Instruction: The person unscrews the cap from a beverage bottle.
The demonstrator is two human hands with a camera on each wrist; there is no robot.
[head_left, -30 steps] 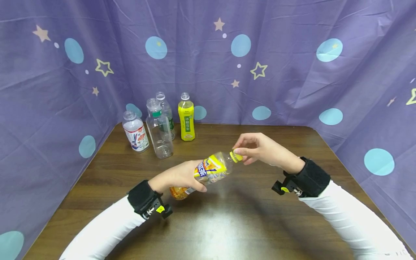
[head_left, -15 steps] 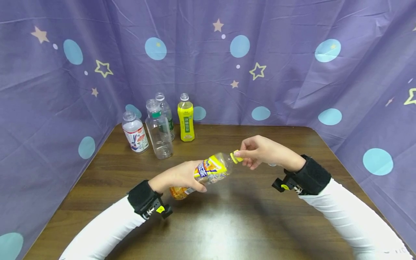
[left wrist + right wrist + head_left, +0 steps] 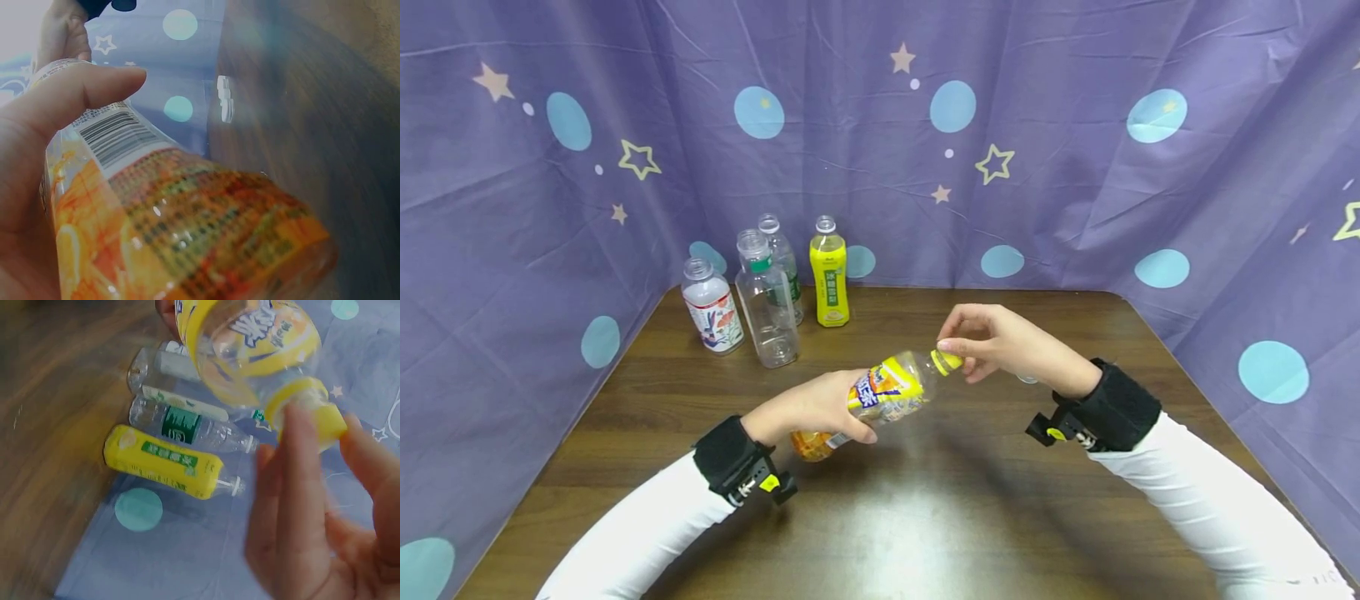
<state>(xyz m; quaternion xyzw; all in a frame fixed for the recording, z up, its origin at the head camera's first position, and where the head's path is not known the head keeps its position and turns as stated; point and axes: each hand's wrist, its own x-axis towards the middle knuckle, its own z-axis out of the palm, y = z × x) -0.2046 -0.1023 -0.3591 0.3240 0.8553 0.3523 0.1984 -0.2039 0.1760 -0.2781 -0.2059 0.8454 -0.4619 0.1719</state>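
My left hand [image 3: 829,406] grips a clear plastic bottle [image 3: 895,385] with a yellow and orange label round its middle. The bottle is tilted, its neck pointing up and to the right above the table. A yellow cap [image 3: 946,362] sits at the mouth, and my right hand [image 3: 1000,346] pinches it between thumb and fingers. From the right wrist, fingers [image 3: 300,481] and thumb lie on opposite sides of the cap. In the left wrist view, the thumb [image 3: 112,87] crosses the label above a barcode; my palm hides part of the bottle.
At the back left of the wooden table [image 3: 880,517] stand several capless bottles: a white one [image 3: 715,317], a clear square one [image 3: 769,312], another clear one behind it and a yellow-labelled one [image 3: 830,279]. A small clear-and-white object [image 3: 1027,380] lies behind my right wrist.
My right fingers first slid off lower and spread near the cap, then rose and closed round it again. The left hand and bottle stayed in place.
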